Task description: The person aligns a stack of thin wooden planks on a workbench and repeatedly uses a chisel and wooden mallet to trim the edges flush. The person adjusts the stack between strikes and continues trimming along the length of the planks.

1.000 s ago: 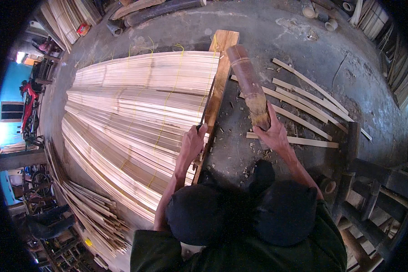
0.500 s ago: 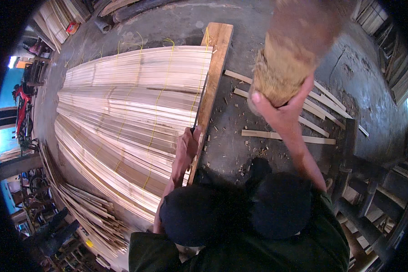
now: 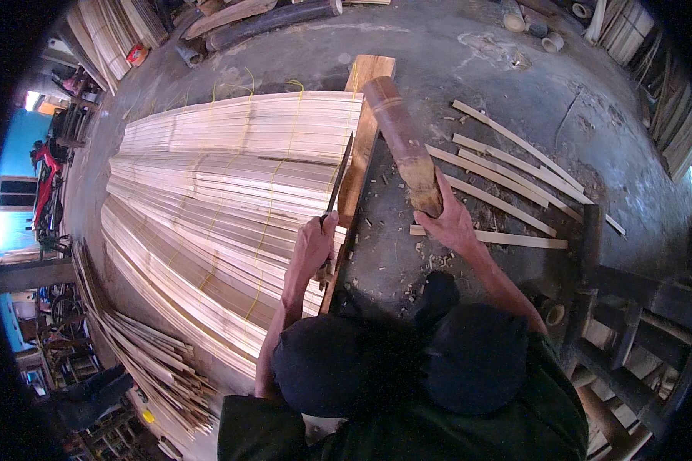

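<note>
- Where the head view showed the club (image 3: 402,138) aloft, it now slants lower at one o'clock, right hand (image 3: 447,223) wrapped round it; a stroke seems spent.
- Left hand (image 3: 313,244), closed on the blade (image 3: 340,174), tilts it over the slat mat (image 3: 215,173), ten o'clock.
- Loose slats (image 3: 507,178), two o'clock, and dark frame (image 3: 638,296), four, hem the right.

Slat mat (image 3: 207,201): cream, banded grey-tan. Cords (image 3: 294,83): yellow. Bamboo club (image 3: 394,123): reddish brown, tan at narrow end. Knife (image 3: 341,175): dark. Board (image 3: 352,198): orange-brown. Floor (image 3: 415,46): grey, mottled. Wall (image 3: 26,146): turquoise.
</note>
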The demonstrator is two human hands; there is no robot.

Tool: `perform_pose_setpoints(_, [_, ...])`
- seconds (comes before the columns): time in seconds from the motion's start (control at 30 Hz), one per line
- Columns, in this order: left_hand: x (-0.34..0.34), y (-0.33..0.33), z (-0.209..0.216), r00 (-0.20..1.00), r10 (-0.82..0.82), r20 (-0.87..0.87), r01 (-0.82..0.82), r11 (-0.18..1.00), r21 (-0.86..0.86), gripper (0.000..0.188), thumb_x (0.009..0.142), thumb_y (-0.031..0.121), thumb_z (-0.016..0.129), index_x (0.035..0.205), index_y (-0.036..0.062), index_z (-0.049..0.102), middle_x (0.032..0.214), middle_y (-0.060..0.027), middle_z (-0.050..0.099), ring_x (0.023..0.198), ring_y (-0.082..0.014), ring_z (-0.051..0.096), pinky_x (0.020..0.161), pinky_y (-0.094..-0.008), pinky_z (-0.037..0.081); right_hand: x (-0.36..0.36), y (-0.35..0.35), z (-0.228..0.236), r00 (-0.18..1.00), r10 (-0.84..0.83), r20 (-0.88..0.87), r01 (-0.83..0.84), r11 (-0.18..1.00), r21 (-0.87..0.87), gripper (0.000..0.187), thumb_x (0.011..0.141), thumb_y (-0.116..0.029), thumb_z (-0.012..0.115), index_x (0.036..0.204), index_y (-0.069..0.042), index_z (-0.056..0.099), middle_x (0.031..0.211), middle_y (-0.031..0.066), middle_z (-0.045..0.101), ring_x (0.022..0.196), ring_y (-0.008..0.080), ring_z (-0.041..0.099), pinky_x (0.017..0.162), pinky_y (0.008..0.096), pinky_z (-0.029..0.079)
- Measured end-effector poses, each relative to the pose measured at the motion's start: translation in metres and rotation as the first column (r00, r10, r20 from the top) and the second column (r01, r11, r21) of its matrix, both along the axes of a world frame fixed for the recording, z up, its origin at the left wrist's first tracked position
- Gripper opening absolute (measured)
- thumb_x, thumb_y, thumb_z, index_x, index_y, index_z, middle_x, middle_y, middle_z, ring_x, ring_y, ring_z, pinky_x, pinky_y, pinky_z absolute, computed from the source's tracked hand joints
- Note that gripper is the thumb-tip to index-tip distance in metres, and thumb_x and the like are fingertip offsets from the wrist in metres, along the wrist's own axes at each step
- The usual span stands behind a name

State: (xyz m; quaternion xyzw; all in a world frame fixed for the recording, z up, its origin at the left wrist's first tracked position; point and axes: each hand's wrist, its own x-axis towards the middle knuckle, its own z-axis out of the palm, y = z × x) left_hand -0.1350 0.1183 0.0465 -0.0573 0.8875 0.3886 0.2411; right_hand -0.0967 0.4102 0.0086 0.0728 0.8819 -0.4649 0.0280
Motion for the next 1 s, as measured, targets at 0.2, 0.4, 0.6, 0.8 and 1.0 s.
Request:
perform_pose_setpoints(0.2, [0.02,-0.006,0.003,0.997,0.076,0.011,-0.075,0.997,-0.033,0.058,0.1,0.045,0.046,0.085,-0.0094,0.058,0.056,-0.0178,0.057,0.051,-0.0278,0.062,0.052,-0.0421,0.047,0.019,0.001,-0.004,1.0,-0.012,0.014,0.012,1.0,-0.001,0.097,0.076,-0.028,0.075,0.152,-0.008,0.018,0.133,0.0266,0.053,0.119,0.0402,0.057,0.101,0.0454,0.046])
perform_pose_setpoints(0.4, [0.025,-0.002,0.01,0.997,0.066,-0.044,-0.066,0.998,-0.003,0.054,0.1,0.042,0.047,0.085,-0.0093,0.058,0.056,-0.0187,0.058,0.048,-0.026,0.062,0.049,-0.041,0.048,0.028,-0.005,-0.016,0.999,-0.029,-0.043,0.028,0.999,-0.019,0.098,0.076,-0.026,0.076,0.152,-0.005,0.017,0.132,0.0274,0.053,0.118,0.0422,0.056,0.1,0.0462,0.046])
perform_pose_setpoints(0.6, [0.028,-0.006,0.003,0.998,0.049,0.039,-0.047,0.997,-0.056,0.056,0.1,0.049,0.045,0.087,-0.0041,0.057,0.058,-0.0081,0.054,0.05,-0.0178,0.057,0.048,-0.0357,0.045,0.03,-0.008,-0.018,0.998,-0.046,-0.038,0.042,0.996,-0.082,0.1,0.075,-0.026,0.077,0.152,-0.006,0.016,0.133,0.0259,0.054,0.12,0.0401,0.056,0.102,0.0449,0.045])
perform_pose_setpoints(0.8, [0.031,0.0,0.012,0.998,0.052,0.025,-0.052,0.998,-0.022,0.055,0.101,0.047,0.043,0.086,-0.0034,0.058,0.058,-0.0082,0.054,0.051,-0.0179,0.057,0.05,-0.0369,0.045,0.034,-0.01,-0.02,0.997,-0.075,0.034,0.078,0.99,-0.114,0.1,0.076,-0.027,0.077,0.153,-0.007,0.015,0.133,0.0229,0.056,0.12,0.0356,0.058,0.102,0.0419,0.045])
perform_pose_setpoints(1.0, [0.031,-0.001,0.004,1.0,0.021,0.011,-0.02,0.997,-0.079,0.054,0.102,0.047,0.041,0.085,-0.0029,0.056,0.057,-0.0102,0.056,0.05,-0.0202,0.058,0.051,-0.0388,0.046,0.038,-0.011,-0.024,0.997,-0.071,0.043,0.075,0.992,-0.099,0.099,0.078,-0.026,0.077,0.153,-0.007,0.016,0.134,0.0224,0.054,0.121,0.0345,0.057,0.102,0.0409,0.045])
